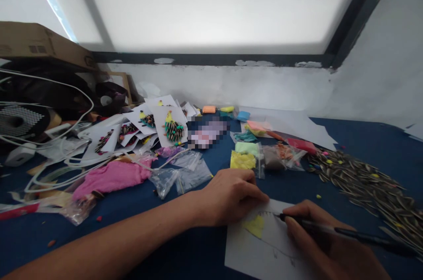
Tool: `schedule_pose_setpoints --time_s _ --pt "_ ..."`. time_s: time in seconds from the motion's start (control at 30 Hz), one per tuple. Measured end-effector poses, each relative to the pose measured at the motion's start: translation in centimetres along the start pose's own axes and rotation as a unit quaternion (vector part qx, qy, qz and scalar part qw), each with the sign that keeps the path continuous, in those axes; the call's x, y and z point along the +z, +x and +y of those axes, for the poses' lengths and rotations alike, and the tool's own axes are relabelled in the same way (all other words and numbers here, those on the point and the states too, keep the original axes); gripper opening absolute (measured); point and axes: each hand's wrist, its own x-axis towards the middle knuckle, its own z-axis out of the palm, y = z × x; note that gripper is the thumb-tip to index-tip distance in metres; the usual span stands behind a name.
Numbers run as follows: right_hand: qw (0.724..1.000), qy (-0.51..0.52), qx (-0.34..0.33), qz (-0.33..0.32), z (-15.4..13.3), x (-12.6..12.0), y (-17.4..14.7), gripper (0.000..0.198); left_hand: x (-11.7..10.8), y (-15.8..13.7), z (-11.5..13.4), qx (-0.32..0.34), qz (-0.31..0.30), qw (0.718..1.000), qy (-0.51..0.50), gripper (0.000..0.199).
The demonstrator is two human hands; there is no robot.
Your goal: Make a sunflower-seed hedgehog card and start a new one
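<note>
My right hand (327, 240) is closed around a black pen (317, 226), its tip touching a sheet of white paper (244, 251) in front of me. A patch of yellow clay (254, 226) is stuck on the sheet. Around it runs a drawn outline with short zigzag strokes along the top and small leg-like marks below. My left hand (231, 196) lies on the sheet's upper left corner, fingers stretched to the right and holding nothing. Part of the drawing is behind my right hand.
Sunflower seeds (373, 187) are heaped at right. Bags of coloured clay, including yellow clay (243, 160), lie beyond the sheet. At left are pink clay (112, 176), white cables (49, 185) and several paper cards with seed-covered figures (172, 128). A cardboard box (42, 44) stands behind.
</note>
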Motion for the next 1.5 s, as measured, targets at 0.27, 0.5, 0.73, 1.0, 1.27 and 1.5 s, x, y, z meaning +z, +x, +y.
schedule_pose_setpoints --time_s 0.27,0.5,0.73,1.0,1.27,1.5 --pt "1.0 0.003 0.007 -0.022 0.3 0.0 -0.1 0.025 -0.2 0.1 0.0 -0.002 -0.008 1.0 0.005 0.021" --pt "0.999 -0.017 0.042 -0.022 1.2 -0.6 -0.3 0.027 0.1 0.0 -0.1 0.002 -0.005 1.0 0.0 0.021" --pt "0.998 0.003 0.069 -0.013 0.3 -0.2 -0.6 0.027 -0.2 0.1 -0.1 0.001 -0.011 1.0 0.003 0.021" --pt "0.993 0.021 0.104 0.055 -0.8 0.4 -0.8 0.025 0.0 0.1 -0.2 0.003 -0.004 1.0 0.0 0.021" --pt "0.994 0.026 0.094 0.047 -0.6 0.3 -0.8 0.024 -0.1 0.0 -0.1 -0.001 -0.011 1.0 0.01 0.021" --pt "0.997 0.02 0.075 -0.009 0.0 -0.4 -0.5 0.025 -0.2 0.1 0.0 -0.005 -0.017 1.0 0.005 0.021"
